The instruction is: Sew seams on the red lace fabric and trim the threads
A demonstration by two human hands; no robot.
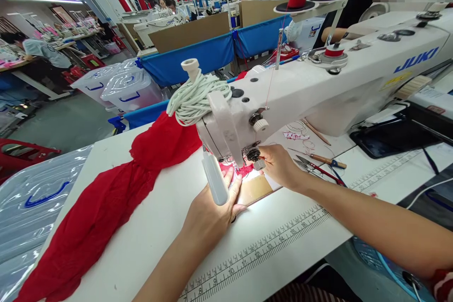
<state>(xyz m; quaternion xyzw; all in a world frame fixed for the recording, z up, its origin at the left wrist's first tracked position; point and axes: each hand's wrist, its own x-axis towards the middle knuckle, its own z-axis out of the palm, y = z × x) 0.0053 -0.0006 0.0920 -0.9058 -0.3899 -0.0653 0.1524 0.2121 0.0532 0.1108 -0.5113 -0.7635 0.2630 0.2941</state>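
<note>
A white JUKI sewing machine stands over the white table, its lit needle area above a small piece of red lace fabric. My left hand lies with fingers stretched out, the fingertips on the lace beside the presser foot. A pale lamp housing hides part of this hand. My right hand is just right of the needle, fingers bent together by the black tension knob; what they hold, if anything, is hidden. Red cloth trails over the table to the left.
Scissors, a wooden-handled tool and a dark phone or tablet lie on the right. Printed ruler markings run along the front. White cord is wound on the machine head. Plastic boxes stand at left.
</note>
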